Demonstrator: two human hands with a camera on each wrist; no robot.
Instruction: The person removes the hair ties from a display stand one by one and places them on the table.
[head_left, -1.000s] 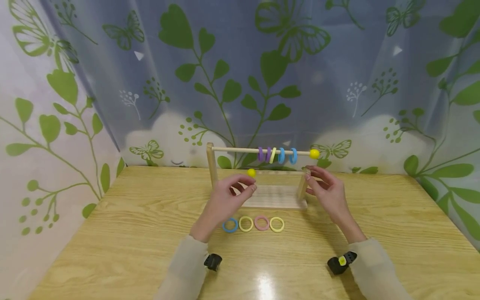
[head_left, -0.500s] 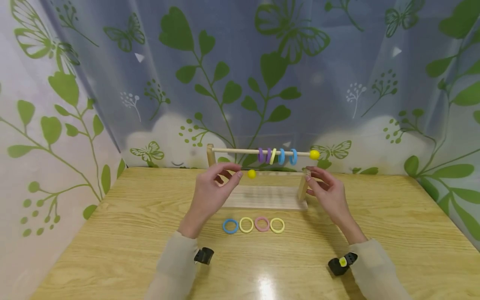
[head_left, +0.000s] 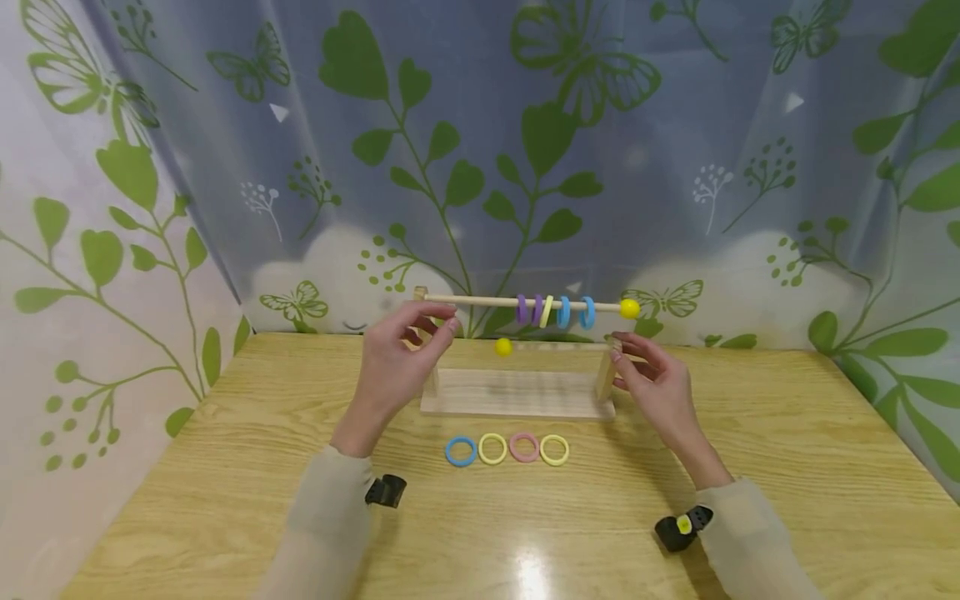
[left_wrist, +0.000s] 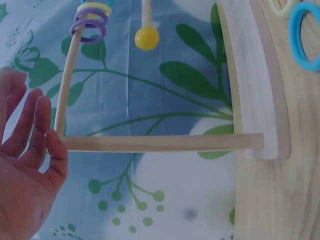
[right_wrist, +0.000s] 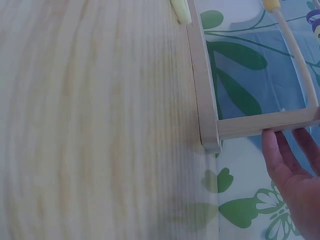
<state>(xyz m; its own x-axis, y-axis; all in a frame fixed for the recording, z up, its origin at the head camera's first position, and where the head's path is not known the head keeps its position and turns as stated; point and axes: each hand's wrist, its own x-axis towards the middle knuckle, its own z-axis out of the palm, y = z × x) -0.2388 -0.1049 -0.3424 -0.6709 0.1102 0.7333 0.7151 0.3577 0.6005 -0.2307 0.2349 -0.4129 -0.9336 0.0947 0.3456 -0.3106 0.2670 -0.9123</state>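
Observation:
A wooden ring stand (head_left: 517,404) has a flat base and a post at each end. From its left post an upper rod (head_left: 468,300) carries two purple rings (head_left: 521,309), a yellow ring (head_left: 547,311) and two blue rings (head_left: 587,312), ending in a yellow ball (head_left: 629,309). The right post bears a lower rod tipped with another yellow ball (head_left: 503,347). My left hand (head_left: 397,354), fingers loosely bent, is beside the top of the left post (left_wrist: 165,143) and holds nothing. With thumb and fingers, my right hand (head_left: 656,379) pinches the right post (right_wrist: 250,125) near its top.
In front of the stand, a blue ring (head_left: 461,452), a yellow ring (head_left: 492,449), a pink ring (head_left: 524,447) and another yellow ring (head_left: 554,451) lie in a row on the wooden table (head_left: 480,525). A leaf-patterned curtain (head_left: 480,167) hangs behind the table.
My left hand has drawn back leftward from the lower rod's yellow ball to the left post. The right hand stays at the right post; the rings keep their places.

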